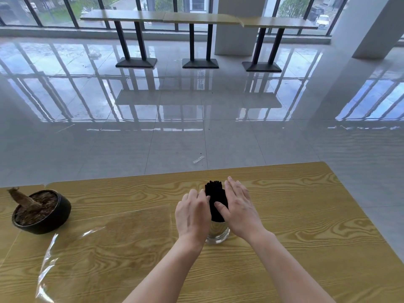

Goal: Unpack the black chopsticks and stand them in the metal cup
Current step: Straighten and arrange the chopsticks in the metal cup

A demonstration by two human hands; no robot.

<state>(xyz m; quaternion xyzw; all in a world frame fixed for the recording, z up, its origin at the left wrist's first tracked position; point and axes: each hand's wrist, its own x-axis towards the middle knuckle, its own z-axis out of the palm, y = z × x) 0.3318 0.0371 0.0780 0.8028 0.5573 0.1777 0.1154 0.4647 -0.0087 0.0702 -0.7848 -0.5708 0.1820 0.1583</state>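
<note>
A bundle of black chopsticks stands upright in the shiny metal cup at the middle of the wooden table. My left hand rests against the bundle's left side, fingers together. My right hand presses on the right side with flat fingers, its thumb across the front of the sticks. Both hands hide most of the cup's rim. The clear plastic wrapper lies flat and empty on the table to the left.
A black bowl-shaped pot with dry soil and a cut stump stands at the table's left edge. Beyond the far edge lies glossy tiled floor with a small scrap of wrapper, high tables and windows further off.
</note>
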